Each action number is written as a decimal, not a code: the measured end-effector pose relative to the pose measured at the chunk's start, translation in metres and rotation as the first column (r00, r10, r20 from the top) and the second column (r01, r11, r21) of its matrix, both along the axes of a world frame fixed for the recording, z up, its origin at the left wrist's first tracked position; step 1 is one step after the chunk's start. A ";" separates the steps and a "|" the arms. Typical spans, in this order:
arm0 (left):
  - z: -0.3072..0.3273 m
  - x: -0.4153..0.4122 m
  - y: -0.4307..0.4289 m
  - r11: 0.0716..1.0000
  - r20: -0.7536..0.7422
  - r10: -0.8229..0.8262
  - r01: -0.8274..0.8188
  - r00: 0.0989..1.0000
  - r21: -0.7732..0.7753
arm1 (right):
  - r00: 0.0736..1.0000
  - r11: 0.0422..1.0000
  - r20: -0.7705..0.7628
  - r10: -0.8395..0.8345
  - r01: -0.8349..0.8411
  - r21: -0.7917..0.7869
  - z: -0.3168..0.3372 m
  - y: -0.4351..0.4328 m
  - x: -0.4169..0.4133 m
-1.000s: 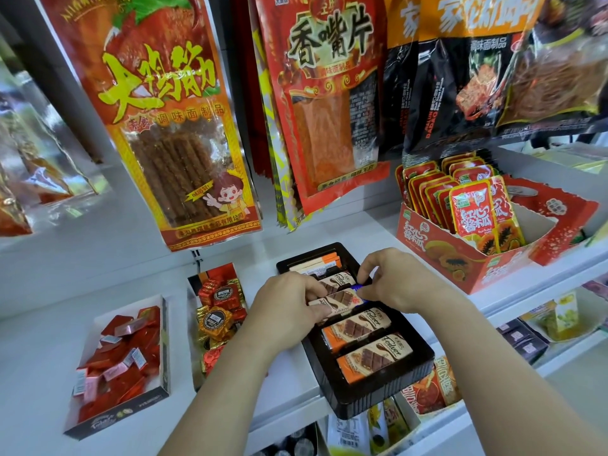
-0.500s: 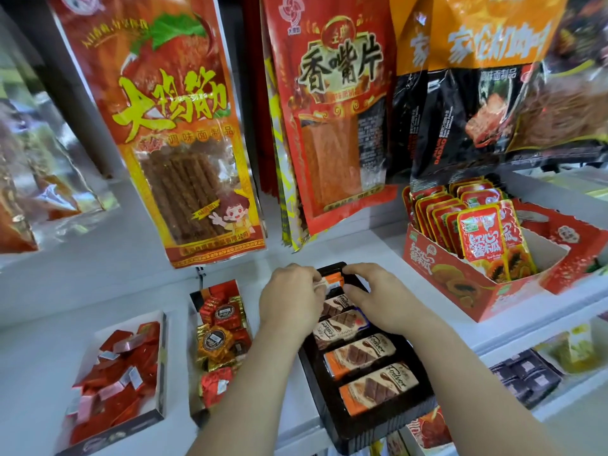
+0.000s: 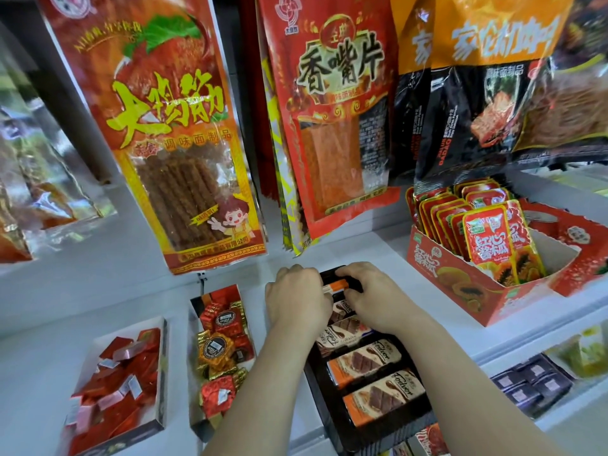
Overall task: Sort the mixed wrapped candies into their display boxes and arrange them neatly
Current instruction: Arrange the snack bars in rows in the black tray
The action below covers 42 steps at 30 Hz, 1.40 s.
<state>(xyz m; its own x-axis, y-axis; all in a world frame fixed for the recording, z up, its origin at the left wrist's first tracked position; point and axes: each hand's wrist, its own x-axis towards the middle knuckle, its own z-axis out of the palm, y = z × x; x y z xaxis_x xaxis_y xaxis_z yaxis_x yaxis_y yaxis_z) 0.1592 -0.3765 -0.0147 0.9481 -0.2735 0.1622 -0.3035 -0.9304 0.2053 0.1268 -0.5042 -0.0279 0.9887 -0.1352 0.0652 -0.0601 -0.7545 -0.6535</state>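
A black display tray on the white shelf holds a row of orange-and-cream wrapped chocolate bars. At the tray's far end my left hand and my right hand both pinch the rearmost orange bar, one at each end. Left of the tray, a narrow box holds red and gold foil candies. Further left, an open box holds red and pink square candies.
Large hanging snack bags hang close above the shelf behind my hands. A red carton of upright papaya packets stands at the right. The white shelf front edge has lower shelves with goods beneath.
Both hands moved from the middle bars toward the tray's far end and now pinch the rearmost orange bar. The view also drew closer to the shelf.
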 end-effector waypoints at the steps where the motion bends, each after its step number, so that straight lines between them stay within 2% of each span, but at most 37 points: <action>1: 0.001 0.000 0.000 1.000 -0.003 -0.023 0.023 1.000 0.005 | 1.000 1.000 0.003 0.000 0.000 -0.003 0.000 0.000 0.000; 5: -0.001 -0.001 0.006 0.988 -0.035 -0.080 0.074 0.996 -0.134 | 1.000 0.999 0.003 -0.015 0.015 0.038 0.001 -0.001 -0.002; 9: 0.003 -0.004 0.009 0.948 0.051 -0.073 0.085 0.996 -0.305 | 1.000 0.996 0.013 -0.026 0.025 0.084 0.009 -0.002 -0.005; 11: 0.006 -0.005 0.011 0.904 0.055 -0.052 0.070 0.997 -0.422 | 0.999 0.975 0.021 -0.040 0.034 0.221 0.016 -0.003 -0.007; 14: 0.010 -0.009 0.014 0.803 -0.042 -0.075 0.036 0.996 -0.595 | 0.998 0.841 -0.009 -0.058 0.054 0.538 0.026 -0.003 -0.011; 17: 0.007 -0.010 0.019 0.697 -0.138 -0.143 0.001 0.980 -0.717 | 0.998 0.680 -0.044 -0.053 0.068 0.730 0.031 -0.002 -0.017; 19: 0.007 -0.009 0.023 0.609 -0.212 -0.197 -0.050 0.957 -0.792 | 0.998 0.568 -0.053 -0.038 0.065 0.820 0.032 -0.002 -0.020; 22: 0.012 -0.010 0.030 0.543 -0.316 -0.269 -0.128 0.910 -0.830 | 0.998 0.513 -0.070 -0.006 0.063 0.856 0.034 -0.003 -0.024; 27: 0.016 -0.010 0.042 0.605 -0.399 -0.353 -0.119 0.846 -0.788 | 0.995 0.472 -0.062 0.083 0.015 0.881 0.035 -0.005 -0.028; 30: 0.016 -0.010 0.044 0.610 -0.368 -0.308 -0.115 0.877 -0.784 | 0.994 0.478 -0.064 0.086 0.015 0.878 0.034 -0.006 -0.027; 34: 0.015 -0.011 0.042 0.613 -0.375 -0.274 -0.140 0.885 -0.778 | 0.995 0.581 -0.070 -0.065 0.095 0.809 0.033 -0.009 -0.022; 37: 0.011 -0.013 0.040 0.762 -0.257 -0.157 -0.049 0.953 -0.645 | 0.979 0.705 -0.063 -0.192 0.182 0.685 0.028 -0.013 -0.020; 39: 0.011 -0.015 0.040 0.829 -0.172 -0.116 0.000 0.978 -0.559 | 0.956 0.700 -0.059 -0.288 0.252 0.669 0.025 -0.016 -0.019; 42: 0.008 -0.013 0.037 0.880 -0.087 -0.098 0.045 0.991 -0.474 | 0.907 0.618 -0.056 -0.417 0.328 0.714 0.025 -0.017 -0.018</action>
